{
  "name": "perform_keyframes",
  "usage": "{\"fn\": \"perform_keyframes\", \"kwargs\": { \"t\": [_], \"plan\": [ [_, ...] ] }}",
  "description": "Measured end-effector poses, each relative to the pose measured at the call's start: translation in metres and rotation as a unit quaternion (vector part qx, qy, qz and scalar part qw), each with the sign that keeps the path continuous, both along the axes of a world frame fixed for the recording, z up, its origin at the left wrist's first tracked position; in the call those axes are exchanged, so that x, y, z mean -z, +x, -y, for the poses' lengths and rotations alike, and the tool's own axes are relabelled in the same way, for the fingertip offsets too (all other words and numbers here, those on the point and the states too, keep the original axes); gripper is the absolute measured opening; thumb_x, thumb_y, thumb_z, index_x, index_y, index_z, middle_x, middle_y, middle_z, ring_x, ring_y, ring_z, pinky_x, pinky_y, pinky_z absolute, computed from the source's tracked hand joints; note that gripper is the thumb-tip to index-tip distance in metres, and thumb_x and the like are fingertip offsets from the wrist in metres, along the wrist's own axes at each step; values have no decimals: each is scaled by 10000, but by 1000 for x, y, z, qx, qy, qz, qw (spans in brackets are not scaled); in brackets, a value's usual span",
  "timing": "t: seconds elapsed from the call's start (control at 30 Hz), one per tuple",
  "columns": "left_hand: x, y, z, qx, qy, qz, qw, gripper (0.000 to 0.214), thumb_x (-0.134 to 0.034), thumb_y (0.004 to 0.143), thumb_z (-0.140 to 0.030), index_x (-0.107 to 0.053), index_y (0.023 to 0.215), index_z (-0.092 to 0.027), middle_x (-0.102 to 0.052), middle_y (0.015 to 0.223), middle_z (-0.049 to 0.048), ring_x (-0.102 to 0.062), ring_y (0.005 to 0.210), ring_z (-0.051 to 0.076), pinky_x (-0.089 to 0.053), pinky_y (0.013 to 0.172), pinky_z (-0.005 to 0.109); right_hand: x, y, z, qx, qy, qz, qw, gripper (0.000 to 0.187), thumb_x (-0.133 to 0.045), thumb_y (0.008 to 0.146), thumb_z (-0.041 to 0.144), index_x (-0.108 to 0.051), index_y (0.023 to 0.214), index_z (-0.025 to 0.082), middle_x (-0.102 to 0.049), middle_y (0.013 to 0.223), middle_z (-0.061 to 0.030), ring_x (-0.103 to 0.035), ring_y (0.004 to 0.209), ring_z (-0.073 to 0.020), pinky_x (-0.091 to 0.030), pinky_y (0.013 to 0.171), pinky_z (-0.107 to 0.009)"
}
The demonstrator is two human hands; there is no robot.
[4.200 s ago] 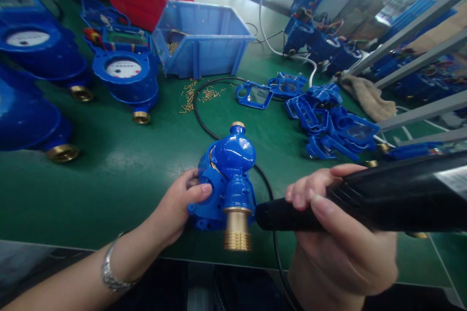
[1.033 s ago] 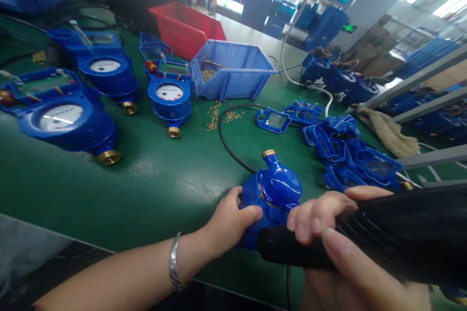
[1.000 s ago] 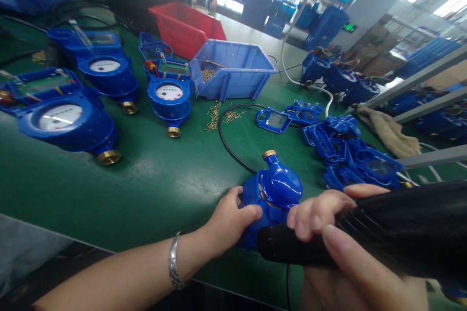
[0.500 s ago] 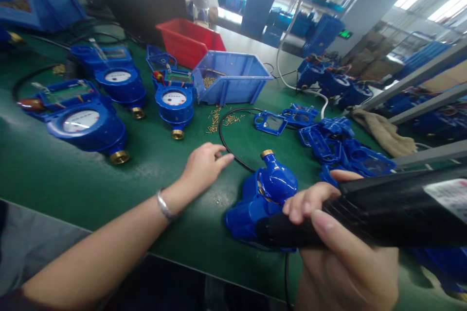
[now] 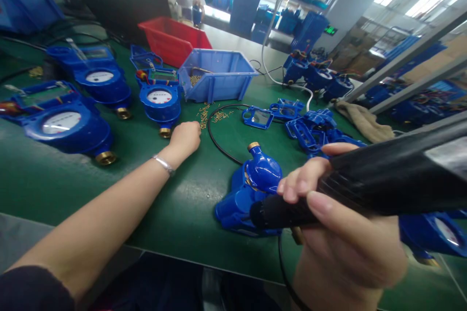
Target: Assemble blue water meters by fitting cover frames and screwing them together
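My right hand (image 5: 328, 209) is wrapped round a black electric screwdriver (image 5: 383, 170). The tool's front end lies against or just over a blue water meter (image 5: 262, 172), which rests with its dial out of sight and its brass-ended pipe pointing away from me. Over on the left, my left hand (image 5: 185, 137) is curled closed at the near edge of a loose pile of small brass screws (image 5: 219, 115). Its fingertips are turned away, so anything in them is hidden. Just beyond that wrist stands another water meter (image 5: 159, 97), with a white dial and an open electronics compartment.
A blue bin (image 5: 222, 80) with screws stands behind the pile, beside a red bin (image 5: 175, 41). Blue frame covers (image 5: 259, 117) lie heaped to the right. More meters (image 5: 62, 124) line the left. A black cable (image 5: 222, 150) curves across the green table. Someone in white sits opposite.
My left hand has moved left and away from me to the screws, and its fingers have curled in. My right hand keeps the screwdriver at the meter. The view has shifted slightly.
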State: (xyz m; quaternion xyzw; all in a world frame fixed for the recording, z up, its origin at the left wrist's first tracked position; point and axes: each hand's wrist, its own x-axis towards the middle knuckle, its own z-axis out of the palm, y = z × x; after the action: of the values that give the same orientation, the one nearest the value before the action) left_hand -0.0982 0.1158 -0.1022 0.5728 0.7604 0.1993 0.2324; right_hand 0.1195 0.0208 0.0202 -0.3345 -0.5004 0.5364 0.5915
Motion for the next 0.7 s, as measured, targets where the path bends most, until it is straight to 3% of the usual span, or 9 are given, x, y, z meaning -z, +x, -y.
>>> {"fn": "perform_keyframes", "kwargs": {
  "t": [0.13,0.27,0.37,0.57,0.7],
  "plan": [
    [-30,31,31,111,-51,140,983,121,-570,766,-183,-676,778,-125,-648,606,41,-625,597,177,-478,593,275,-14,14,-4,28,34,-5,999,384,-551,639,57,-557,1001,186,-572,619,24,-536,542,-131,-494,556,-321],
    [-45,62,54,214,-80,232,946,130,-603,745,-249,-687,714,-155,-622,539,-13,-571,497,128,-432,490,219,-22,23,-7,91,75,1,993,371,-503,612,91,-585,967,166,-551,614,18,-500,540,-134,-470,564,-328],
    [-43,73,57,248,-65,228,939,136,-625,723,-255,-678,631,-169,-619,549,-13,-546,512,131,-396,508,231,-21,26,-8,129,75,9,989,366,-492,605,115,-601,950,169,-527,610,20,-480,550,-136,-444,569,-325],
    [-47,80,55,266,-27,155,951,160,-629,699,-219,-654,542,-200,-613,565,21,-524,562,176,-365,609,291,-16,33,-10,140,66,18,988,362,-514,574,128,-613,917,189,-511,585,24,-469,522,-148,-431,536,-354],
    [-48,84,50,272,-42,144,951,175,-714,605,-187,-611,466,-207,-578,500,-1,-499,509,165,-364,594,287,-23,31,-13,164,70,36,983,338,-474,575,122,-622,869,197,-518,593,33,-469,521,-133,-424,554,-339]
  ]
}}
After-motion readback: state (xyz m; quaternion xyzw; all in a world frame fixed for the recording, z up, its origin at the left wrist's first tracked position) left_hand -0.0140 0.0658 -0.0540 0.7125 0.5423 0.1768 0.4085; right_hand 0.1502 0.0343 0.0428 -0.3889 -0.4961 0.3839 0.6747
